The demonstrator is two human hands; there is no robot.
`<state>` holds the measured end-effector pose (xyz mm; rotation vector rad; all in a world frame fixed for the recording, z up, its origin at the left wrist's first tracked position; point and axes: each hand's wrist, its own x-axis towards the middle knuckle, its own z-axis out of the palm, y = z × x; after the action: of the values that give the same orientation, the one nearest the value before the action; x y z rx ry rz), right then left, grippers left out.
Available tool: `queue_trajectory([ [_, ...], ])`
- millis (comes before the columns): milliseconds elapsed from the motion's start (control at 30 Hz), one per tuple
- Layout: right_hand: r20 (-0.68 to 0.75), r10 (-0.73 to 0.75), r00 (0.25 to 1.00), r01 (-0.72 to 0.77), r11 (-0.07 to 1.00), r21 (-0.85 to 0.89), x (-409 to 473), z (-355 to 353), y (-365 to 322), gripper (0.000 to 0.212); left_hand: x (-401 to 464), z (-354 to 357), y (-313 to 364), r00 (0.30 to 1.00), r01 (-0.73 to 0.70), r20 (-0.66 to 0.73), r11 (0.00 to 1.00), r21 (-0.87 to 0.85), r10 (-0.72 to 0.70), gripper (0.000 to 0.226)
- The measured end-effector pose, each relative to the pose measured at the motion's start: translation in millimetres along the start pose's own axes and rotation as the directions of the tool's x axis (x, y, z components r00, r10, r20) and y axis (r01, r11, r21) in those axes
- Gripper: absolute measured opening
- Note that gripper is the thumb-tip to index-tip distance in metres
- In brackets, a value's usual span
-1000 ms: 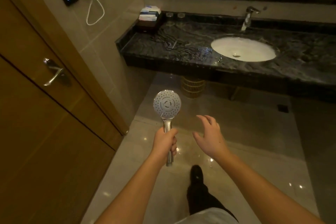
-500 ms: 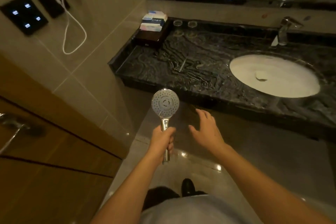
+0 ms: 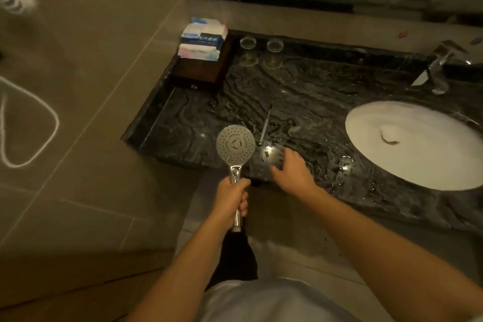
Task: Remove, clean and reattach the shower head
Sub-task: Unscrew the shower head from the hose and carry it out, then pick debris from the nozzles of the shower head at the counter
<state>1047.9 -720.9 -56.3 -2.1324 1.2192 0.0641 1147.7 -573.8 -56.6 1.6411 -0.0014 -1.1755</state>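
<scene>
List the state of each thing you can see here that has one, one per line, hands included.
shower head: detached, no hose on it, held upright, spray face toward the camera
left hand: grips the shower head's handle
right hand: open, over the counter's front edge, holding nothing
toothbrush: lying flat on the counter
counter: wet
sink: no running water seen
faucet: no stream seen
two glasses: upright

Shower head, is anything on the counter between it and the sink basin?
Little does. The left hand holds the shower head by its handle at the counter's front edge. Toward the sink basin lie only a toothbrush and the open right hand.
</scene>
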Motion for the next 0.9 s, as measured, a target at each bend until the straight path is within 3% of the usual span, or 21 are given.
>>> queue_trajectory([
  [233, 0.052, 0.194, 0.980, -0.193, 0.981, -0.021, 130.9, 11.3, -49.7, 0.046, 81.9, -19.9, 59.7, 0.994, 0.080, 0.064, 0.993, 0.089, -0.085, 0.020],
  [500, 0.023, 0.423, 0.906, -0.423, 0.906, 0.016, 204.2, 12.8, -63.9, 0.047, 127.8, -22.2, 87.7, 0.986, 0.116, 0.090, 0.962, 0.248, -0.142, 0.016],
  [800, 0.014, 0.412, 0.911, -0.410, 0.910, -0.068, 214.3, 5.4, -43.4, 0.033, 143.9, -6.3, 98.0, 0.975, 0.179, 0.088, 0.957, 0.228, -0.203, 0.015],
  [900, 0.062, 0.349, 0.935, -0.351, 0.936, 0.019, 203.8, -4.5, -30.6, 0.026, 145.3, 6.5, 98.7, 0.979, 0.152, 0.093, 0.954, 0.259, -0.181, 0.016],
])
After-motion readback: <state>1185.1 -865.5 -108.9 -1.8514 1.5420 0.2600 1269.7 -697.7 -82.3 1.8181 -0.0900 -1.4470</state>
